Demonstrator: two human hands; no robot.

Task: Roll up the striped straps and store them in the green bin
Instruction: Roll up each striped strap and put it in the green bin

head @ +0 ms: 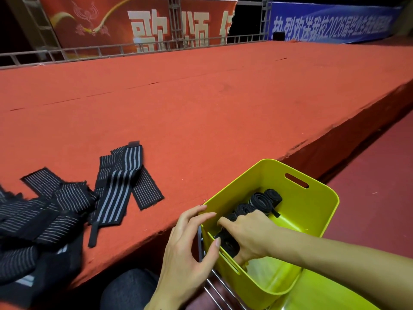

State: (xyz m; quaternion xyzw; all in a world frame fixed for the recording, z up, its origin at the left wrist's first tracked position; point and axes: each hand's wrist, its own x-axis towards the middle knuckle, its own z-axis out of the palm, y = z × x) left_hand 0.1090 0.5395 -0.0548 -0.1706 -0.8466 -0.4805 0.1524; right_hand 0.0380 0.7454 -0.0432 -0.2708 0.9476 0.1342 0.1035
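Note:
The green bin [312,211] sits at the lower right, beside the stage edge. Several rolled black straps [259,201] lie inside along its left wall. My right hand [250,233] reaches into the bin and grips one rolled strap [228,242] near the front wall. Just outside the left rim, my left hand [185,247] has its fingers relaxed, the fingertips touching that rim. A pile of unrolled black straps with grey stripes [67,202] lies on the red carpet at the left.
The red carpeted stage [201,97] stretches away, its edge running diagonally past the bin. A metal frame [214,285] shows under the bin. A railing and banners [143,25] stand at the back. My knee [129,289] is below the stage edge.

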